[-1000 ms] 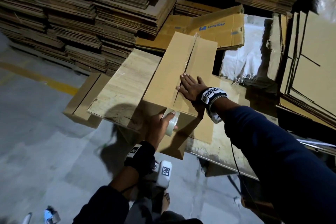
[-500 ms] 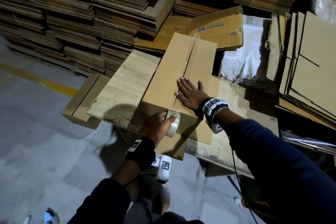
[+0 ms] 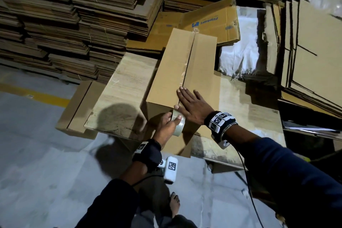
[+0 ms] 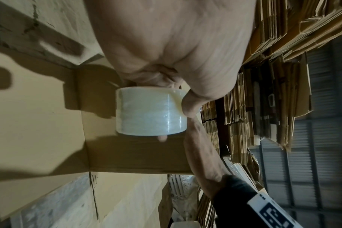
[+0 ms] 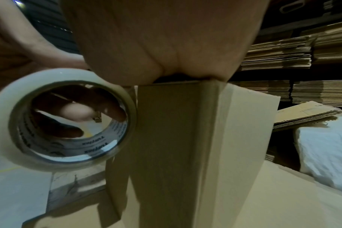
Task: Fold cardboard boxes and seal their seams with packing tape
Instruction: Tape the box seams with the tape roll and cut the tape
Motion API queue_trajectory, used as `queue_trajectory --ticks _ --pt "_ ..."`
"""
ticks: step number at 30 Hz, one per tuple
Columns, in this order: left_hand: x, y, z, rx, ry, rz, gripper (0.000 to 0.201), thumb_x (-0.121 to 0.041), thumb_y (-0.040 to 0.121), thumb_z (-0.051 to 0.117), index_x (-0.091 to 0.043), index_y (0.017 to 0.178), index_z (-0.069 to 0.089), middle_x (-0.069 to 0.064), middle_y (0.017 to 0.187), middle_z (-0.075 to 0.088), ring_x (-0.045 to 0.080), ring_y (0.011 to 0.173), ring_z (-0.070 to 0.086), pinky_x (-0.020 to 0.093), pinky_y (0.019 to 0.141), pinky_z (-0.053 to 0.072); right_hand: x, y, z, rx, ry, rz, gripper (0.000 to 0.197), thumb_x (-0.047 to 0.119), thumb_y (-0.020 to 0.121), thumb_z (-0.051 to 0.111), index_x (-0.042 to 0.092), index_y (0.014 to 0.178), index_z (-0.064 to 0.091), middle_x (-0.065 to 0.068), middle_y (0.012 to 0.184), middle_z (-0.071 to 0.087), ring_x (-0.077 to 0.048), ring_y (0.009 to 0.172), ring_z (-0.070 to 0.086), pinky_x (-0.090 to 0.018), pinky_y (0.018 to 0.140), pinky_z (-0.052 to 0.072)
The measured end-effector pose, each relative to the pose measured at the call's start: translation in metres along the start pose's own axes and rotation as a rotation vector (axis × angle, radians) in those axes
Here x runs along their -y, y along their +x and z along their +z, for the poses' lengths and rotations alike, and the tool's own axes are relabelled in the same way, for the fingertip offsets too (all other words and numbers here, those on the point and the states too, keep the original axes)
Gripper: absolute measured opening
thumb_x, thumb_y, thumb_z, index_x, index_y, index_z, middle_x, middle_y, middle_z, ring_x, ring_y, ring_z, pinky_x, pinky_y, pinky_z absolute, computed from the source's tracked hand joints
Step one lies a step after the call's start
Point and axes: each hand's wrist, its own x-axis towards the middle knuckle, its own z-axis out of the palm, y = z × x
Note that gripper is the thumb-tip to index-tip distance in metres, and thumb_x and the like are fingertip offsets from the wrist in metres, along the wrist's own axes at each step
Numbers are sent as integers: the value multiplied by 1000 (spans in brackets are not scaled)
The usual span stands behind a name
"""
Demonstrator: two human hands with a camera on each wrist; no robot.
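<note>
A long brown cardboard box (image 3: 174, 72) lies on a wooden table (image 3: 127, 79), its top flaps meeting at a centre seam with clear tape along it. My right hand (image 3: 192, 105) lies flat on the near end of the box top, fingers straight over the seam. My left hand (image 3: 168, 124) grips a roll of clear packing tape (image 3: 178, 123) against the box's near end face, just below the top edge. In the left wrist view the tape roll (image 4: 150, 111) sits between thumb and fingers. In the right wrist view the tape roll (image 5: 62, 118) is left of the box's corner (image 5: 205, 138).
Tall stacks of flat cardboard (image 3: 74, 15) fill the back and left. A flat printed carton (image 3: 209, 22) lies behind the box. More flattened sheets (image 3: 312, 52) lean at the right beside a white sack (image 3: 238, 57). A low box (image 3: 77, 109) stands left of the table on grey floor (image 3: 37, 153).
My right hand has slid back toward the box's near edge. My left hand has lifted the tape roll up the end face to just under the top edge.
</note>
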Motion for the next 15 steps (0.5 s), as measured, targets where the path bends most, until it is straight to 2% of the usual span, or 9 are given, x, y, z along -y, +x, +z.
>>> queue_trajectory --ticks 3,7,10,12,15 --pt "1 5 -7 105 -77 -56 35 -19 105 63 -4 136 57 15 117 75 20 77 78 21 61 55 0 -1 1 -13 9 -14 81 68 105 4 15 165 -5 -9 173 -3 -20 160 -2 -50 129 5" --pt "2 14 -14 176 -77 -104 38 -19 105 63 -1 137 56 13 108 79 27 85 79 26 66 58 -2 -1 -1 -12 24 -5 83 71 104 7 17 166 -5 -7 173 -2 -18 160 -3 -49 129 4" --pt "8 23 -13 142 -91 -184 48 -18 102 67 -2 143 49 15 107 79 30 85 78 26 60 58 2 -2 -1 -26 17 9 85 73 103 5 17 166 -4 -5 173 -1 -17 160 -2 -46 129 3" --pt "8 26 -10 111 -85 -204 39 -14 102 67 1 136 57 19 108 78 30 77 76 26 56 57 3 -2 -1 -38 -4 22 84 72 104 8 17 166 -2 -5 174 0 -17 160 -2 -45 130 4" --pt "8 27 -4 53 -26 -185 19 -13 101 67 -1 115 69 26 107 76 29 69 71 25 51 56 6 -4 2 -54 -22 48 83 70 105 13 16 166 -1 -5 174 1 -18 160 0 -47 129 7"
